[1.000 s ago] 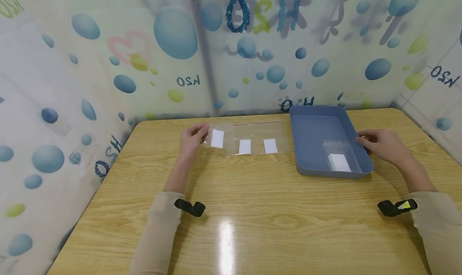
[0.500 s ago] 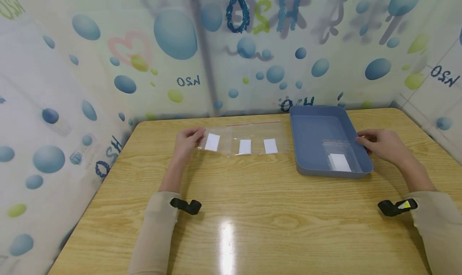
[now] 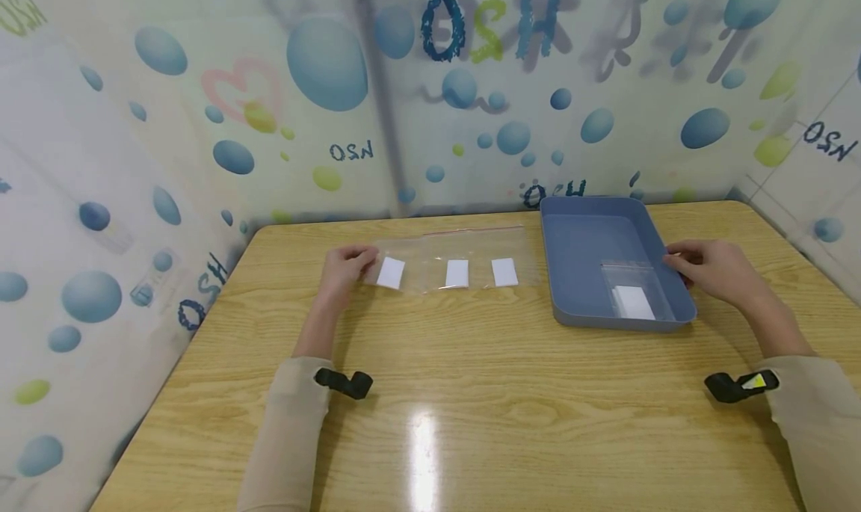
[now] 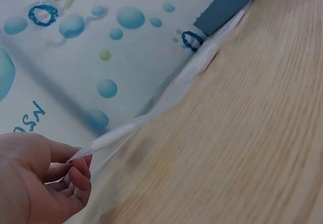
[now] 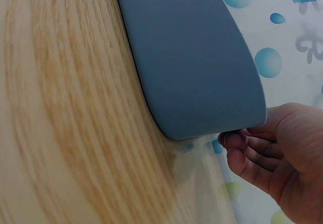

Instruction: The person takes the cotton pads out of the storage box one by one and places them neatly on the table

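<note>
In the head view my left hand (image 3: 348, 267) pinches the left edge of a clear zip bag (image 3: 391, 273) with a white card inside. The left wrist view shows that edge of the bag (image 4: 108, 137) lifted between thumb and fingers, with the rest sloping down to the table. To its right, in a row, lie a middle zip bag (image 3: 457, 273) and a right-hand zip bag (image 3: 504, 272), each with a white card. My right hand (image 3: 711, 271) grips the right wall of a blue-grey tray (image 3: 585, 235). Another bagged card (image 3: 633, 303) lies in the tray's near right part.
The wooden table (image 3: 511, 407) reaches back to a wall sheet (image 3: 430, 123) printed with bubbles and letters. The tray stands close to the table's back edge. Black wrist cameras (image 3: 344, 383) sit on both beige sleeves.
My left hand has moved left and slightly down with its zip bag, which now lies lower and lines up with the other bags. The right hand and tray have not moved.
</note>
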`<action>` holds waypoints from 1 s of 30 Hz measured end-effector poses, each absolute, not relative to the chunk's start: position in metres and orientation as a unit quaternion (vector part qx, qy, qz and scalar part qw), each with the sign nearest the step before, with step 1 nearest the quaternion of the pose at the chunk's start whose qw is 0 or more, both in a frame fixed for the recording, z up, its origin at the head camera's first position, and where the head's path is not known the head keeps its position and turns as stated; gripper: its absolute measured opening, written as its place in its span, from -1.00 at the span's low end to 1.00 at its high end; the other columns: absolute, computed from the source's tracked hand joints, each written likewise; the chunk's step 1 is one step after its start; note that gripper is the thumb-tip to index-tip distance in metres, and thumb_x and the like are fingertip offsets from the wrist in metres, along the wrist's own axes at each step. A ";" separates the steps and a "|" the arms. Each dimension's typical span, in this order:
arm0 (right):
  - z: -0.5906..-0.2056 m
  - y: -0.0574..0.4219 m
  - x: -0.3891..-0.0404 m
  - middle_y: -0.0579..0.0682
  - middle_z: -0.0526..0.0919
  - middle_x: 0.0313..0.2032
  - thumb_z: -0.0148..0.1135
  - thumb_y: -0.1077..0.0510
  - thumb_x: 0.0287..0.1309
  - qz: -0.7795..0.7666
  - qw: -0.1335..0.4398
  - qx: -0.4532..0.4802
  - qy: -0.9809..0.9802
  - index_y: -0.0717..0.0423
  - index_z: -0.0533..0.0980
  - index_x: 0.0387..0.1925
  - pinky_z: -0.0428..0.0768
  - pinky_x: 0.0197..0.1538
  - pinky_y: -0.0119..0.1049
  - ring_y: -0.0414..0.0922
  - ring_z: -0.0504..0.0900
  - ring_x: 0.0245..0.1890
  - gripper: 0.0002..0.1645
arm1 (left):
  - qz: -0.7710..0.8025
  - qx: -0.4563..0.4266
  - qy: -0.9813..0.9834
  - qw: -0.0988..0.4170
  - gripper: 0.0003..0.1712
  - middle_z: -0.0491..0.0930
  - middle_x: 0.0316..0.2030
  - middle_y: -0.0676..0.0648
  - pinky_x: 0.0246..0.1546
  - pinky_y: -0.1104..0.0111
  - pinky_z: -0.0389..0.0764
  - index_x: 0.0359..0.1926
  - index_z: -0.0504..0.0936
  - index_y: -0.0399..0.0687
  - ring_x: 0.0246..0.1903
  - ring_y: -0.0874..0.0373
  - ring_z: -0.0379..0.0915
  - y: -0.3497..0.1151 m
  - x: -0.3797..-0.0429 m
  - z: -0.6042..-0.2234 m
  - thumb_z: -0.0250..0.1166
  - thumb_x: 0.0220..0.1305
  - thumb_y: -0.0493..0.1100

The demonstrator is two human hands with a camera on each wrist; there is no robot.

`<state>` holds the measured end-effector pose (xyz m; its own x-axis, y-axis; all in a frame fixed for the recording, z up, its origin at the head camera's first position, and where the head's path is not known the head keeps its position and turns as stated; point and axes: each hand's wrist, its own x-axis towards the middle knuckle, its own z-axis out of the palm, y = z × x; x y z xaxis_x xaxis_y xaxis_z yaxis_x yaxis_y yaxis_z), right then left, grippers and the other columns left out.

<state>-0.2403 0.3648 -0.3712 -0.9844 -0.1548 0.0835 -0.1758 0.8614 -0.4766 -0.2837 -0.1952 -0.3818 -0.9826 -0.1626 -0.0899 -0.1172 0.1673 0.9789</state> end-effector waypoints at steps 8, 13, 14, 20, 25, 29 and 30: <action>-0.371 0.364 -0.240 0.02 0.69 -0.45 0.11 0.06 0.48 0.252 0.022 0.084 -0.964 0.54 0.48 0.11 0.47 -0.44 -0.30 -0.11 0.60 -0.53 -0.46 | -0.604 0.096 -0.790 0.044 -0.69 0.57 -0.47 0.03 -0.50 0.56 0.44 0.00 0.61 -0.54 -0.49 0.32 0.42 -0.198 -0.284 -0.386 0.26 0.41 -0.30; -0.370 0.364 -0.241 0.03 0.70 -0.44 0.11 0.09 0.49 0.246 0.015 0.082 -0.966 0.56 0.46 0.13 0.47 -0.43 -0.30 -0.14 0.58 -0.54 -0.47 | -0.565 0.100 -0.818 0.054 -0.70 0.57 -0.47 0.03 -0.53 0.58 0.41 -0.02 0.64 -0.50 -0.52 0.34 0.40 -0.201 -0.285 -0.390 0.27 0.39 -0.29; -0.370 0.364 -0.241 0.02 0.70 -0.44 0.11 0.10 0.49 0.245 0.015 0.082 -0.966 0.56 0.46 0.13 0.46 -0.43 -0.29 -0.14 0.58 -0.54 -0.48 | -0.559 0.102 -0.821 0.054 -0.70 0.58 -0.45 0.02 -0.53 0.58 0.41 -0.02 0.64 -0.49 -0.52 0.35 0.40 -0.202 -0.285 -0.390 0.26 0.39 -0.28; -0.371 0.364 -0.241 0.02 0.69 -0.44 0.11 0.10 0.48 0.243 0.017 0.082 -0.966 0.56 0.46 0.12 0.47 -0.44 -0.29 -0.14 0.57 -0.54 -0.49 | -0.524 0.102 -0.844 0.058 -0.70 0.61 -0.42 -0.02 -0.51 0.57 0.41 -0.03 0.66 -0.45 -0.53 0.35 0.40 -0.202 -0.284 -0.390 0.26 0.38 -0.25; -0.371 0.364 -0.240 0.05 0.70 -0.44 0.11 0.08 0.49 0.249 0.018 0.080 -0.965 0.56 0.46 0.12 0.47 -0.46 -0.30 -0.12 0.58 -0.53 -0.47 | -0.491 0.101 -0.864 0.057 -0.71 0.63 -0.36 -0.09 -0.49 0.57 0.42 -0.04 0.67 -0.41 -0.52 0.35 0.41 -0.201 -0.284 -0.390 0.27 0.39 -0.22; -0.371 0.363 -0.240 0.05 0.70 -0.44 0.10 0.07 0.49 0.252 0.021 0.079 -0.964 0.55 0.48 0.11 0.47 -0.47 -0.29 -0.08 0.59 -0.51 -0.47 | -0.481 0.103 -0.868 0.058 -0.72 0.62 -0.30 -0.13 -0.48 0.57 0.43 -0.05 0.68 -0.39 -0.50 0.32 0.41 -0.201 -0.284 -0.391 0.27 0.41 -0.21; -0.372 0.363 -0.241 0.06 0.70 -0.44 0.10 0.06 0.49 0.252 0.021 0.079 -0.964 0.55 0.48 0.11 0.48 -0.47 -0.29 -0.08 0.60 -0.51 -0.46 | -0.480 0.101 -0.870 0.060 -0.71 0.63 -0.30 -0.14 -0.47 0.56 0.43 -0.05 0.68 -0.40 -0.49 0.31 0.42 -0.201 -0.284 -0.391 0.27 0.41 -0.21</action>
